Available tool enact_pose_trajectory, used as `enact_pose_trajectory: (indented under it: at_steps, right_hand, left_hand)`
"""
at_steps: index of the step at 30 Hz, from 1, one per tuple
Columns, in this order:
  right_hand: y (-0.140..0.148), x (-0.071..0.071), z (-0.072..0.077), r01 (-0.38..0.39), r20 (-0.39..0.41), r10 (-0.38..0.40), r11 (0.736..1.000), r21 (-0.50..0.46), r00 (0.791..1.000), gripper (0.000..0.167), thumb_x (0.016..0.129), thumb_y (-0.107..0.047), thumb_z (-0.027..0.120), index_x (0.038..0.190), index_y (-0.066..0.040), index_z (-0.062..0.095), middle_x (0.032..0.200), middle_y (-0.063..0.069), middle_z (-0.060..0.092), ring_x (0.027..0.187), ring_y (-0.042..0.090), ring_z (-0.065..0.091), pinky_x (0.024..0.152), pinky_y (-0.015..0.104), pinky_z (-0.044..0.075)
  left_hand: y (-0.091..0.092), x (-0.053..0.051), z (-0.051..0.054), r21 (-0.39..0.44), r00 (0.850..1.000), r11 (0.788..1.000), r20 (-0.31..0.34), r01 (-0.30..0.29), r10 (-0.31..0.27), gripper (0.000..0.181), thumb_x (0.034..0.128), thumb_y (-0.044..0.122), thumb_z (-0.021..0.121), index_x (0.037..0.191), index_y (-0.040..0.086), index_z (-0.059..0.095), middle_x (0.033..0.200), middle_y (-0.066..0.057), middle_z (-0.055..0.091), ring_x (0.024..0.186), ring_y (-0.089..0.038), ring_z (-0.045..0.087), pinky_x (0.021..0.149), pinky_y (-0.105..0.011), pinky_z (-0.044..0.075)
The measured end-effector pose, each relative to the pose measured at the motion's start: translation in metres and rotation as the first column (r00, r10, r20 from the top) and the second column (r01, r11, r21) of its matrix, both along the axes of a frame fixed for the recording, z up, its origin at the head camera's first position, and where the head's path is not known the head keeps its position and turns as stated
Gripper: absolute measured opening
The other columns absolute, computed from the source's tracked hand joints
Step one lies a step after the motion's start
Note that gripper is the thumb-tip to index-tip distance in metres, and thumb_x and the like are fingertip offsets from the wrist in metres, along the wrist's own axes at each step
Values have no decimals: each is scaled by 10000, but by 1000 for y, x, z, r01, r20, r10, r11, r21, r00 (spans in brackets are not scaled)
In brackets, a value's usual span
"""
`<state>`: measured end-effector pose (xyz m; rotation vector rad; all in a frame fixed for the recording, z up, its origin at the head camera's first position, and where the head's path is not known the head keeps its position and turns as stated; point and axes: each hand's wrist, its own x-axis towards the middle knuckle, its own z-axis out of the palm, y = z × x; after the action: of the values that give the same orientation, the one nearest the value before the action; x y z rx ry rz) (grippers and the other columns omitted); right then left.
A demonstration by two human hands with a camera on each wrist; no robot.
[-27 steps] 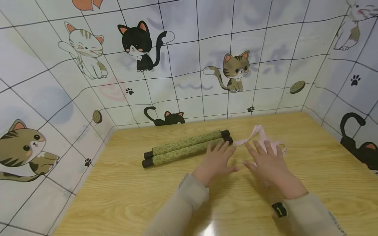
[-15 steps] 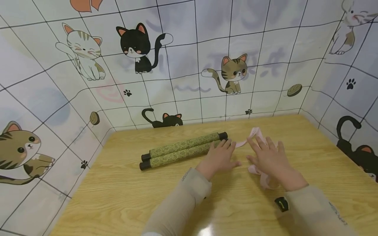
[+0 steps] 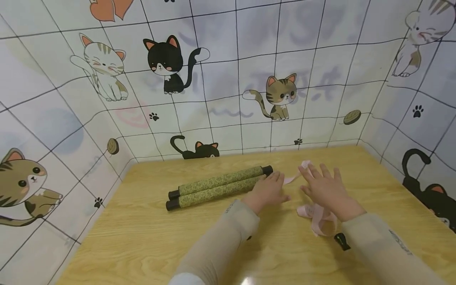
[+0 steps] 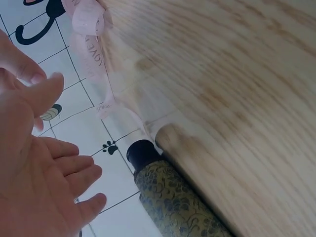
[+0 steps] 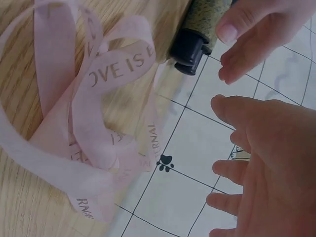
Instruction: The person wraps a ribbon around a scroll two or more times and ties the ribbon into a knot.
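Two green floral-patterned rolls (image 3: 217,186) with black ends, like a scroll, lie side by side on the wooden table. My left hand (image 3: 268,192) hovers over their right end, fingers spread and holding nothing; the left wrist view shows it apart from the black end cap (image 4: 144,153). A loose, looped pink ribbon (image 3: 320,221) printed with words lies to the right. Above part of it is my right hand (image 3: 329,194), fingers extended. In the right wrist view, a gap separates those fingers from the pink ribbon (image 5: 106,123).
The wooden table (image 3: 142,245) meets a cat-printed, gridded wall covering (image 3: 228,79) at its back and on both sides. A small black piece (image 3: 342,241) shows by the right cuff. One thin ribbon tail runs toward the rolls.
More pink ribbon now shows on the near side of my right hand, less beyond it. That hand has shifted slightly right and away. The head view has tilted up a little.
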<state>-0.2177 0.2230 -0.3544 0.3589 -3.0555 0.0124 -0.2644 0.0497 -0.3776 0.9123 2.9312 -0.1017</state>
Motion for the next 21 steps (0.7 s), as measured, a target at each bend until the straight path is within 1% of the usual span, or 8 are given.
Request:
enact_pose_trajectory:
  at_steps: [3,5,8,12,17,21]
  right_hand:
    - [3,-7,-2,-11,-25,12,999,32,1000,627,949,-340,519,1468,-90,270,1462,245,275,1297,524,216,976,721,116]
    - [4,-12,-3,-21,-39,23,999,47,999,614,939,-317,542,1454,-82,303,1436,259,316,1276,524,265,964,719,163]
    - [5,-20,-5,-39,-51,41,998,57,998,586,924,-282,571,1427,-71,357,1408,269,356,1248,523,317,949,712,212]
    - [5,-32,-9,-69,-77,75,995,71,994,542,900,-252,613,1375,-56,440,1371,263,415,1224,503,366,937,695,257]
    - [5,-47,-14,-115,-114,128,987,115,985,475,861,-210,661,1283,-36,531,1306,245,487,1199,463,416,910,654,331]
    - [7,-56,-22,-148,-140,168,978,146,976,391,831,-142,685,1200,-53,590,1238,225,532,1148,441,465,867,622,390]
  left_hand:
    - [6,-7,-2,-3,999,1000,-47,23,-24,703,936,529,443,1482,131,250,1506,-5,289,1371,-117,264,1090,-326,259]
    - [11,-12,-4,-3,997,1000,-73,27,-28,666,947,511,434,1475,138,274,1493,9,315,1356,-111,295,1082,-313,272]
    - [16,-18,-6,-15,996,1000,-92,7,-8,653,951,512,418,1478,156,268,1493,27,312,1352,-96,300,1079,-295,275]
    - [22,-24,-6,-25,994,1000,-107,-18,15,640,958,492,423,1480,158,263,1496,33,306,1355,-91,292,1077,-284,275]
    - [29,-26,-5,-13,993,1000,-119,-27,26,601,973,448,421,1473,147,279,1488,37,320,1353,-91,295,1073,-254,272]
    - [33,-23,-10,44,992,999,-125,-31,36,541,975,387,451,1439,126,354,1438,26,400,1289,-84,394,1005,-214,356]
